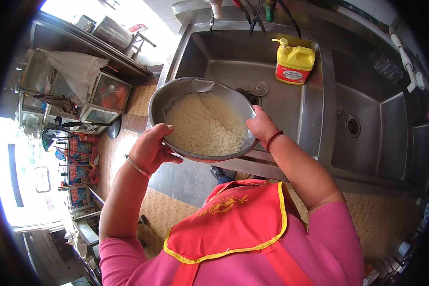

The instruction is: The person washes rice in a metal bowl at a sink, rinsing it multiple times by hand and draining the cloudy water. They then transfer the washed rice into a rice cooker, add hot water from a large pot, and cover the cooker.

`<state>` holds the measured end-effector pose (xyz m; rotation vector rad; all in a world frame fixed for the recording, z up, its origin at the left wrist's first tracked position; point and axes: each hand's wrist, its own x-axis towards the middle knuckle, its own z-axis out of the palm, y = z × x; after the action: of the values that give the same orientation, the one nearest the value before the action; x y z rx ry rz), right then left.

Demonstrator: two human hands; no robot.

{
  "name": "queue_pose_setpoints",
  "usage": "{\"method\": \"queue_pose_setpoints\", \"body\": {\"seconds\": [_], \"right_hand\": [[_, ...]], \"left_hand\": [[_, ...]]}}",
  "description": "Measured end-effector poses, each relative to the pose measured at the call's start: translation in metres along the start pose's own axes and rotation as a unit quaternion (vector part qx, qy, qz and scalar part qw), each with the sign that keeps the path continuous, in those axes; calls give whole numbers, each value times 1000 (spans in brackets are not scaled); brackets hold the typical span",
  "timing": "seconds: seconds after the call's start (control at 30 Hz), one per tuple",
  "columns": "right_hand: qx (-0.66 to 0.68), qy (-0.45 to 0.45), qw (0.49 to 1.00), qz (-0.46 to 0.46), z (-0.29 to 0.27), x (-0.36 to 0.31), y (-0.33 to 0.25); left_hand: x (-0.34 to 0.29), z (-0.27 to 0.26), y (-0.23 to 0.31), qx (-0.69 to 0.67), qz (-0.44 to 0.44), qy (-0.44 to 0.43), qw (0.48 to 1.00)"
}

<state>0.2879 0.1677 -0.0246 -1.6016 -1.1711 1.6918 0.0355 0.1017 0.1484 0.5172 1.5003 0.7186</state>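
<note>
Between my two hands is a wide metal basin (pixel 153 110), held over the front left edge of the sink. Wet-looking white rice (pixel 206 125) covers most of its inside, and the basin's far wall shows bare metal. My left hand (pixel 150 148) grips the near left rim, thumb on top and fingers underneath. On the right side, my right hand (pixel 263 126) is closed round the rim, with its thumb uppermost and the other fingers partly hidden.
Beyond the basin lies a steel sink bowl (pixel 233 69) with a drain strainer (pixel 259 88). A yellow pump jug (pixel 294 62) stands at its back right. Farther right is a second sink bowl (pixel 367 143). Glass-sided cabinets (pixel 110 93) stand to the left.
</note>
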Motion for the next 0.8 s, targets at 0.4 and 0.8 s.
{"method": "queue_pose_setpoints", "body": {"seconds": [0.4, 0.8], "right_hand": [[43, 14, 999, 7, 4, 12, 22], [61, -3, 998, 24, 4, 10, 22]], "left_hand": [[6, 0, 4, 10, -1, -8, 1000], [10, -1, 8, 6, -7, -19, 1000]]}}
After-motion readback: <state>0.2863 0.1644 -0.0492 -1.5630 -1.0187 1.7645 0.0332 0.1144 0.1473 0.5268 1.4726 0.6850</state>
